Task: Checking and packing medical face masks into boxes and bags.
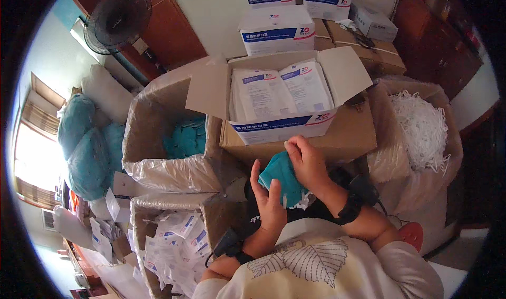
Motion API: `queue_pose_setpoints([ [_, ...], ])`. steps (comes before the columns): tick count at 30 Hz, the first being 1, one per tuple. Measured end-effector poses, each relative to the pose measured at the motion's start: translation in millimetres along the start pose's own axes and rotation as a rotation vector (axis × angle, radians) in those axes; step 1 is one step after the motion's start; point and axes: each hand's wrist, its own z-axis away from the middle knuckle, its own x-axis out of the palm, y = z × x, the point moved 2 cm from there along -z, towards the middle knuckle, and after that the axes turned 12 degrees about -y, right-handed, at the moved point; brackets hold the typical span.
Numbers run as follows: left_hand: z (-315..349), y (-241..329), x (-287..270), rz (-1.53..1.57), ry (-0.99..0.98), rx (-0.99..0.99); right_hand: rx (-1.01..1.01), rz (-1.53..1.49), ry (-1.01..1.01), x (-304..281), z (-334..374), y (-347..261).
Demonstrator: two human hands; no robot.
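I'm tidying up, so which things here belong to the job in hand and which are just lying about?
Likely in the job: teal stack between left hand and right hand; open box; its white packets; white strings.

Likely just lying about: fan; dark tool.

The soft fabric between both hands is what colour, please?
The soft fabric is teal, clearest in the head view.
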Motion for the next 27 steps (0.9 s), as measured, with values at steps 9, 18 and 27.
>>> queue_pose_setpoints([
  [9, -1.8, 16.4, -26.0, -0.294, -0.01, 0.068, -0.276, 0.097, -0.173, -12.9, 13.3, -2.5],
  [18, -13.4, 20.6, -46.7, -0.573, -0.198, 0.002, -0.251, 0.119, -0.342, -7.3, 25.6, -11.7],
  [27, -28.2, 42.2, -32.5, -0.761, -0.308, 0.009, -0.238, 0.145, -0.457, -13.1, 14.2, -28.3],
])
